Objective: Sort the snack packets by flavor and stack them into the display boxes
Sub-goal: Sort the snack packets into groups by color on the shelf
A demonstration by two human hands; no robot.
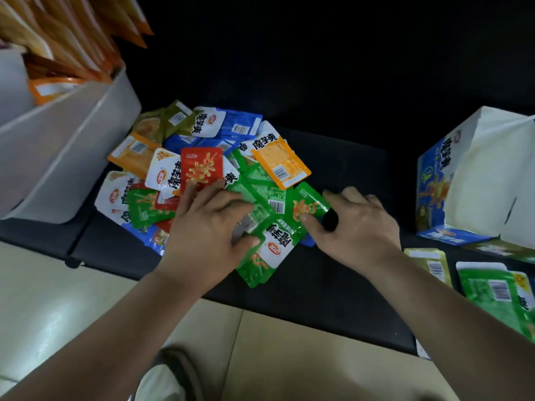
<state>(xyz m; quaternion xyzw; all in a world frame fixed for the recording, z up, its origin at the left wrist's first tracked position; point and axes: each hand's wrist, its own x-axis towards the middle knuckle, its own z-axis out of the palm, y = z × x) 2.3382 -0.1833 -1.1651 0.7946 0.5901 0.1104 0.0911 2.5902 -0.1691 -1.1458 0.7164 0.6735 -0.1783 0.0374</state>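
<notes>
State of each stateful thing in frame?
Left hand: fingers spread, pressing on green packets.
Right hand: grip pinches one green packet.
Mixed packet pile: unsorted, overlapping.
Blue display box: open.
White bin: holds orange packets.
Green stack: lying flat, barcode up.

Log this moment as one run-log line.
step: gathering greens | left hand: presses fanned green foil snack packets | right hand: pinches one green packet | blue-and-white cardboard display box: at right, untouched
</notes>
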